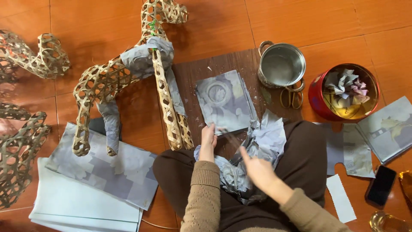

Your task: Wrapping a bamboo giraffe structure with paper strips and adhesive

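My left hand (208,138) pinches the near edge of a stack of grey printed paper sheets (223,101) lying on a dark wooden board (193,75). My right hand (257,169) is blurred over my lap, fingers apart, just above a heap of crumpled grey paper (268,139); I cannot tell if it holds a scrap. A woven bamboo animal frame (128,73), partly covered with pasted grey paper, lies to the left of the board.
A steel pot (282,64) and brass scissors (292,95) sit beyond the board. A red round tin (343,91) holds folded paper. More paper sheets (98,176) lie at left, other bamboo frames (25,56) at far left, a black phone (381,184) at right.
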